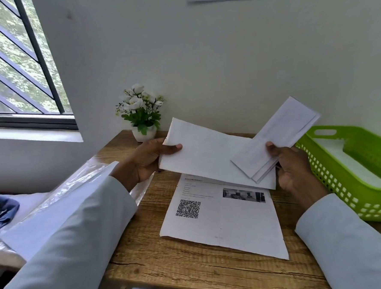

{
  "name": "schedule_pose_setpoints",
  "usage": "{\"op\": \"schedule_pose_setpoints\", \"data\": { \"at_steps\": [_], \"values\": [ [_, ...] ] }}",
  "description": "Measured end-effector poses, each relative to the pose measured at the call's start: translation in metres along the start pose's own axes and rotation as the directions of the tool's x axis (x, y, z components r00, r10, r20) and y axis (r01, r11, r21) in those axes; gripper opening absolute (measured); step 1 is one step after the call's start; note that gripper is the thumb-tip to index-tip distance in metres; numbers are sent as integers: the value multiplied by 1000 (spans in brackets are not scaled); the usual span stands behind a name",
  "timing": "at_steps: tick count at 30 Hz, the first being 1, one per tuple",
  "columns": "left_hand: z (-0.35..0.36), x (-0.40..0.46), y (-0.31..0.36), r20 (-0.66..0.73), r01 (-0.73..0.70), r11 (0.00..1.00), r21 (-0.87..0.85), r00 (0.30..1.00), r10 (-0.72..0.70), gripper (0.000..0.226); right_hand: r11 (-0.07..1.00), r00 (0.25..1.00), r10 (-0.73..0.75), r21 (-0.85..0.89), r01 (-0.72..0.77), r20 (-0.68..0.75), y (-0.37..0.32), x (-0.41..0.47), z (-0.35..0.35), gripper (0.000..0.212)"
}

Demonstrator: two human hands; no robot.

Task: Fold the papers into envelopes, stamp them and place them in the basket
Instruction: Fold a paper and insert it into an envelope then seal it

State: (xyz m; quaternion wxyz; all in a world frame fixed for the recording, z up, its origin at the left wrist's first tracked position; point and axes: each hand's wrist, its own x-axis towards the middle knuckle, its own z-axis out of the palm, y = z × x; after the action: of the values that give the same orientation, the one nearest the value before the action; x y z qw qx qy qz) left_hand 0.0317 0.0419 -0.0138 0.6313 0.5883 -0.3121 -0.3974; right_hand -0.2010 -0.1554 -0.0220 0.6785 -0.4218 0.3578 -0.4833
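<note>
Head view: above a wooden table (192, 269), the left hand (146, 161) pinches the left end of a folded white envelope (204, 157), thumb on top. The right hand (291, 166) grips a slim folded paper (278, 136), tilted up to the right and overlapping the envelope. Printed sheets (225, 222) with a QR code lie flat beneath. A green basket (343, 179) sits at the right; a potted plant (140, 111) stands by the wall.
</note>
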Motion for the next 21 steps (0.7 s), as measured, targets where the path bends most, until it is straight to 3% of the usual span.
{"op": "schedule_pose_setpoints", "data": {
  "at_steps": [5,7,9,12,14,16,18,21],
  "values": [
    [5,-7,12,34,-47,998,-34,998,48,56,1000,1000,2,-11,-2,-4,1,0,1,49],
    [8,-10,18,-30,-63,998,-32,998,62,56,1000,1000,1,-26,-1,8,2,0,1,48],
    [14,-13,26,-136,-110,993,-32,985,105,39,999,1000,3,-38,-2,26,2,0,1,47],
    [25,-18,42,-338,-262,965,-1,908,246,17,999,999,12,-35,-10,49,1,-4,2,48],
    [35,-23,57,-443,-423,901,96,792,419,12,1000,998,1,-14,0,63,-2,-5,2,50],
    [43,-28,70,-464,-573,749,332,592,659,9,1000,997,-20,-2,20,71,-5,-6,2,51],
    [51,-35,81,-372,-593,526,609,372,850,8,999,996,-29,30,26,85,-9,-8,2,49],
    [78,-53,87,-54,-463,95,882,101,993,10,994,992,-35,111,22,123,-16,-11,2,39]
  ]
}}
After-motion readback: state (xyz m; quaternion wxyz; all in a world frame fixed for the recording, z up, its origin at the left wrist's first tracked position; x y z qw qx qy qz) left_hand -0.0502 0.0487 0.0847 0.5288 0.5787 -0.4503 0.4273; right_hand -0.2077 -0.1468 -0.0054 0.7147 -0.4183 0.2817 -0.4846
